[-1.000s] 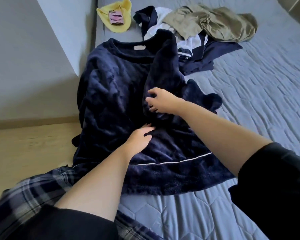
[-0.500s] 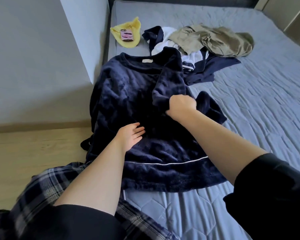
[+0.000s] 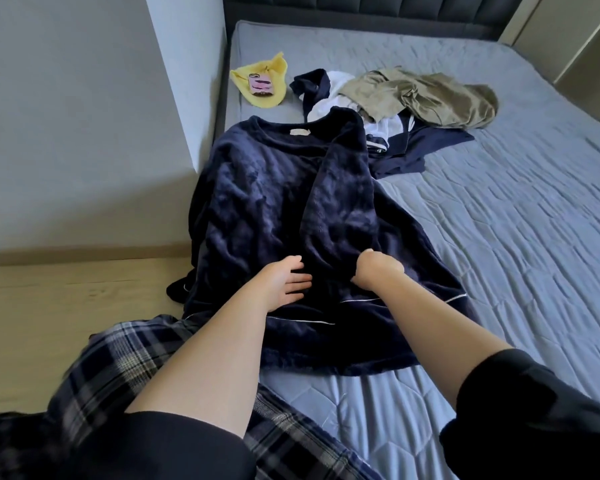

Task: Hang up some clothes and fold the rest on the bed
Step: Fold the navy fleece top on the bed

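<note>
Left hand (image 3: pixel 284 284) flat — right hand (image 3: pixel 378 271) clenched

The left hand (image 3: pixel 284 282) rests on navy top (image 3: pixel 257 188); right hand (image 3: pixel 378 271) grips sleeve (image 3: pixel 340 202).

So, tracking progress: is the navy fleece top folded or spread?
Partly folded: one sleeve crosses the top, right hand gripping it; body spread flat.
</note>
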The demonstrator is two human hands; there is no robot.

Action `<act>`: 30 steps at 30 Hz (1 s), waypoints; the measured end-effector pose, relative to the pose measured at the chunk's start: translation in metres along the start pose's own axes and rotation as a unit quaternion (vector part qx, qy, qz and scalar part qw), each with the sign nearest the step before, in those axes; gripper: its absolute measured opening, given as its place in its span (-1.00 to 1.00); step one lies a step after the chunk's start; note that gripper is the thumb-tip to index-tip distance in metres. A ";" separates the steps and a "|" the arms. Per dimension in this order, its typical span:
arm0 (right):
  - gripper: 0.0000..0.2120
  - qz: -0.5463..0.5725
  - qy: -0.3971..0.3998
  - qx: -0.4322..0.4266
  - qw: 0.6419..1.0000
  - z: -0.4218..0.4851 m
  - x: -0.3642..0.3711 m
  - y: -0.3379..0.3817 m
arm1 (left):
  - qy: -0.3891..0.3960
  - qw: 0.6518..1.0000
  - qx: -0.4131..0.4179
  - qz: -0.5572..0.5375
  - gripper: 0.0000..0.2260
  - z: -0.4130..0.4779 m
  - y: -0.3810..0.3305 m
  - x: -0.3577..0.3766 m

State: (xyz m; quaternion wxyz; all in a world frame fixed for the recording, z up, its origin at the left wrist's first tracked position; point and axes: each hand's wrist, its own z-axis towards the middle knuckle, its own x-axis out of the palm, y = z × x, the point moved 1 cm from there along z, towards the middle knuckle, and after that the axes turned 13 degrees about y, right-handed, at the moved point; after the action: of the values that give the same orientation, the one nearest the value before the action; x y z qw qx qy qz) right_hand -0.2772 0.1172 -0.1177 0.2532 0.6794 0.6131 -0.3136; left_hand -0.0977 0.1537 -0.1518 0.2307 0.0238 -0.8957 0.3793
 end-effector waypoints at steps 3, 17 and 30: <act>-0.88 0.154 -0.027 -0.026 0.987 0.001 0.001 0.002 | 0.008 1.000 -0.001 0.016 -0.61 -0.002 0.003 -0.004; -0.81 0.813 0.008 -0.085 0.576 -0.004 -0.009 0.007 | 0.020 0.993 0.072 -0.090 -0.88 -0.021 -0.023 0.019; -0.62 0.723 0.111 -0.157 0.664 -0.022 0.064 0.039 | -0.095 0.965 0.022 0.244 -0.66 -0.050 -0.041 -0.030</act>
State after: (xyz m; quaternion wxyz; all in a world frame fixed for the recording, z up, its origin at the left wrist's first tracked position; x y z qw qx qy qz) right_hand -0.2324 0.1719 -0.1514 0.4332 0.8893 -0.0073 0.1464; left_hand -0.0426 0.1554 -0.1072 0.0440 -0.1546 -0.8834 0.4401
